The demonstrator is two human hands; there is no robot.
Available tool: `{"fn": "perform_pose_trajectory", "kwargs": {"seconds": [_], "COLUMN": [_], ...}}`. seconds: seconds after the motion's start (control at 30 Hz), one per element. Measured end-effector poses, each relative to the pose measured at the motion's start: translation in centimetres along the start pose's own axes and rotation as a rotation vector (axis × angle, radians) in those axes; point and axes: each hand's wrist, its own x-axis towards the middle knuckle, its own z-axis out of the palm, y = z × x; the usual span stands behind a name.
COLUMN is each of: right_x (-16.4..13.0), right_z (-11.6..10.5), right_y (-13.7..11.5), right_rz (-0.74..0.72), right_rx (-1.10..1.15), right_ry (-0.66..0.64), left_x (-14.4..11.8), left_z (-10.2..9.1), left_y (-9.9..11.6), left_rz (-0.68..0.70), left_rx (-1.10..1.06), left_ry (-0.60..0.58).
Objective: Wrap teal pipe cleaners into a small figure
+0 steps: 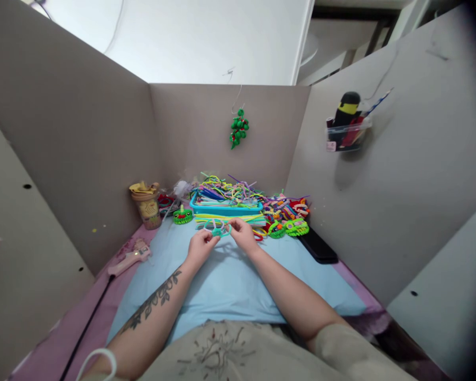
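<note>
Pinching a teal pipe-cleaner piece (219,230) between both hands' fingers (213,236).

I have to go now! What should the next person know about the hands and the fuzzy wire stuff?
Left hand and right hand both pinch one small teal pipe-cleaner loop piece above the light blue mat.
The teal tray of mixed coloured pipe cleaners sits just behind.
Finished green coiled pieces lie to the right.
The teal piece looks partly bent; how much remains is unclear.
</note>
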Motion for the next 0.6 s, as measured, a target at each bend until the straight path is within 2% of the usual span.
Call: {"fn": "perform_pose_trajectory", "kwargs": {"seconds": [0.27, 0.4, 0.6], "right_x": [0.36, 0.61, 0.48], "right_z": [-0.16, -0.35, -0.31], "right_y": [0.42, 0.44, 0.71], "right_rz": [0.094, 0.133, 0.396], "right_rx": [0.040, -0.018, 0.139], "right_ry": [-0.103, -0.161, -0.246], "left_x": [-0.14, -0.23, -0.20], "left_z": [-0.10, -0.20, -0.17], "left_y": [0.13, 0.26, 0.16], "left_rz": [0.053, 0.066, 0.056], "left_rx": [0.031, 0.058, 0.065], "left_ry": [-0.032, -0.029, -0.007]}}
